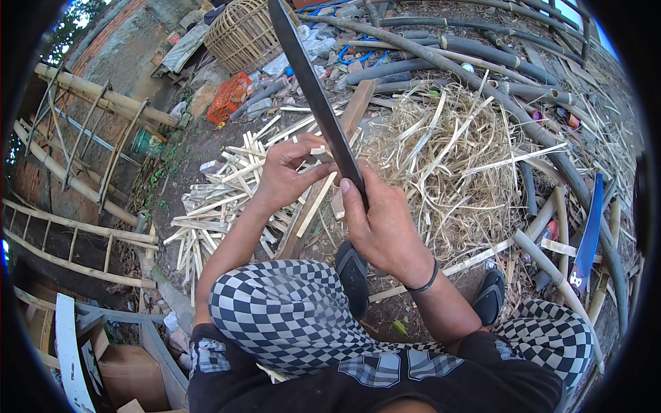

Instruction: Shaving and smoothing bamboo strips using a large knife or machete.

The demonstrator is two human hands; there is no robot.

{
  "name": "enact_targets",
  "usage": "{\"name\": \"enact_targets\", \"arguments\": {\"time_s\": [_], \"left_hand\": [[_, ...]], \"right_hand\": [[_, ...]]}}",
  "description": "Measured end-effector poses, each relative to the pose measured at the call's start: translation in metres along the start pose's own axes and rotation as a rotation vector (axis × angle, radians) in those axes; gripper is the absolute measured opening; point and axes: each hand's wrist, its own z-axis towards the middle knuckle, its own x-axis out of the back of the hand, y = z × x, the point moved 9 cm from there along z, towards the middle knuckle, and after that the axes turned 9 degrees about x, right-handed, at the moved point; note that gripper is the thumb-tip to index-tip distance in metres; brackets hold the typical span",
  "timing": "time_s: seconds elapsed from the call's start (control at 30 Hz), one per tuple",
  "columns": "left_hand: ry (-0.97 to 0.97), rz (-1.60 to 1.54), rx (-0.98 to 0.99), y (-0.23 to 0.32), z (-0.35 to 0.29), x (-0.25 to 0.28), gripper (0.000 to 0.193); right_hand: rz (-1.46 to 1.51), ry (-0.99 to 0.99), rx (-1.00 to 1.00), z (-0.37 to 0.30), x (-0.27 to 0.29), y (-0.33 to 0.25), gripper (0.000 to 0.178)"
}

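Note:
My right hand [385, 224] is closed around the lower end of a long dark machete [313, 86], whose blade points up and away to the left. Its handle is mostly hidden in my fist. Just left of the blade, my left hand [289, 172] pinches a short pale piece of bamboo [319, 153] between thumb and fingers. That piece sits close against the blade; whether they touch I cannot tell. Beneath my hands a wooden plank [358, 110] slants across the ground. Cut bamboo sticks [234, 189] lie heaped to its left, and curly bamboo shavings [451, 162] to its right.
A blue-bladed saw [590, 230] rests at the right among bamboo poles [509, 110]. Farther back are a woven bamboo basket [249, 34] and an orange crate [228, 98]. Bamboo ladder-like frames [82, 230] stand at the left, and a cardboard box [134, 375] is near left.

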Motion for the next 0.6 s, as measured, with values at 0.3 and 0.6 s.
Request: {"name": "enact_targets", "arguments": {"time_s": [0.3,0.6], "left_hand": [[0.001,-0.126,0.184,-0.011,0.003,-0.007,0.032],[-0.006,-0.063,0.07,0.003,0.003,-0.015,0.033]], "right_hand": [[-0.01,-0.016,-0.036,-0.001,0.003,-0.01,0.033],[-0.028,0.03,-0.046,-0.001,0.005,-0.007,0.048]]}}
